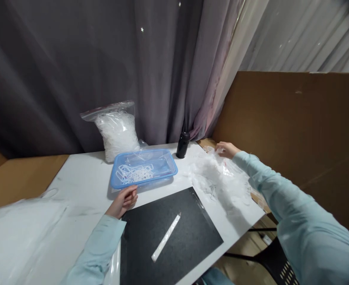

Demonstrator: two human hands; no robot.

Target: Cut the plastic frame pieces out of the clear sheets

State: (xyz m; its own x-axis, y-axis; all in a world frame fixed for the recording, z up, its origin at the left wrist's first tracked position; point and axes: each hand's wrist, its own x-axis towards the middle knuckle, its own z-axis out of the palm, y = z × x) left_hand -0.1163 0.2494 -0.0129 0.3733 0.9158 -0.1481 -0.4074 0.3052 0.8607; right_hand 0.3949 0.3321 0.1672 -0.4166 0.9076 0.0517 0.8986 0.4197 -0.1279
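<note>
My left hand [126, 201] rests by the front rim of a blue plastic basket [174, 168], its fingers curled together with nothing visible in them. Inside the basket lie several white plastic loops [135, 173] and a clear plastic bag. At the far right of the table, my right hand [227, 150] pinches the top of a loose heap of thin white plastic strands [218, 174]. Its fingertips are partly hidden in the heap. In front of me a white ruler-like strip [166, 237] lies slantwise on a black mat [144, 221].
Behind the basket stands a full clear zip bag [117, 132] of white pieces. A black bottle [183, 145] is at the back edge. White plastic sheeting [16, 237] covers the left. Cardboard [296, 138] walls the right side, above a black chair [277, 261].
</note>
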